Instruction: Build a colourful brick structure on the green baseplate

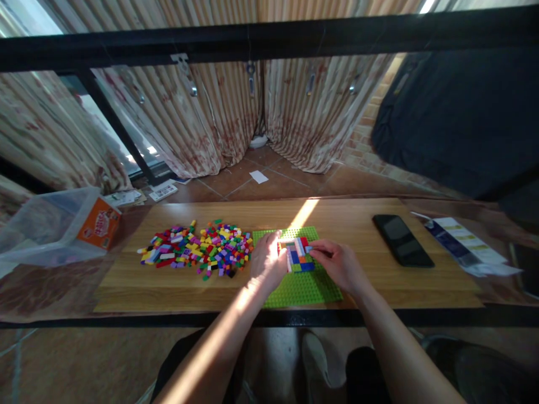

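Observation:
A green baseplate (304, 287) lies on the wooden table in front of me. On it stands a small block of stacked bricks (298, 255) in red, white, blue and green. My left hand (269, 261) rests against the block's left side with fingers curled. My right hand (339, 264) is at the block's right side, its fingertips pinched on a small brick at the block's edge. A loose pile of many coloured bricks (197, 247) spreads over the table to the left of the plate.
A black phone (402, 240) lies right of the plate, with a printed leaflet (463, 244) beyond it. A clear plastic bin (46, 224) holding an orange box (99, 223) sits at far left. A black rail runs along the table's near edge.

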The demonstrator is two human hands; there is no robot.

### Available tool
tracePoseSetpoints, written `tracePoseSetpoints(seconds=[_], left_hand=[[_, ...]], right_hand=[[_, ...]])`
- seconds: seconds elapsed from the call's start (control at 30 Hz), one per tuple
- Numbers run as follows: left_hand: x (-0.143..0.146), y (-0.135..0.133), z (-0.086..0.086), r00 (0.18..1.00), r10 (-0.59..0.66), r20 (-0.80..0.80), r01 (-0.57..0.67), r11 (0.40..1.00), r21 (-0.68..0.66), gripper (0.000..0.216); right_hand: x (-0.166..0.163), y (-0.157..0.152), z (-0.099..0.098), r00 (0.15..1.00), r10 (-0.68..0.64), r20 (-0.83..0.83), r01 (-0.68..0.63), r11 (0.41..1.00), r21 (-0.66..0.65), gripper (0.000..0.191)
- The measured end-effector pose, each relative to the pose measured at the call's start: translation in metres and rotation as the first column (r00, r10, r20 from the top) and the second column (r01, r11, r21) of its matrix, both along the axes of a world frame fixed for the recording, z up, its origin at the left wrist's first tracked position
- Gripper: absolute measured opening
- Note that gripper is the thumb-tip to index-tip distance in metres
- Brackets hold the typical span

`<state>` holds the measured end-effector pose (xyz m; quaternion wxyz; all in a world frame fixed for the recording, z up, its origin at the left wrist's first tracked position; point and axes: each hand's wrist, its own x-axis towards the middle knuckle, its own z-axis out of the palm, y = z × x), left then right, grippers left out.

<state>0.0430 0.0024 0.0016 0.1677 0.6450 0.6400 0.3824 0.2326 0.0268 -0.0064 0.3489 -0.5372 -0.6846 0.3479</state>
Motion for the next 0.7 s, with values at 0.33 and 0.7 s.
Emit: tracePoseSetpoints(seconds=[0.33, 0.7], left_hand=[[0.0, -0.002, -0.001, 0.998, -0.051, -0.043, 0.051, 0.999, -0.012, 0.038], [0.0, -0.004, 0.003, 0.997, -0.074, -0.024, 0.073, 0.997, -0.022, 0.038]], right_hand=[[-0.007, 0.008, -0.012, 0.975, -0.072, -0.21, 0.052, 0.994, -0.099, 0.025], [-0.011, 0.013, -0.007, 0.953, -0.216, -0.214, 0.173, 0.964, -0.204, 0.046]])
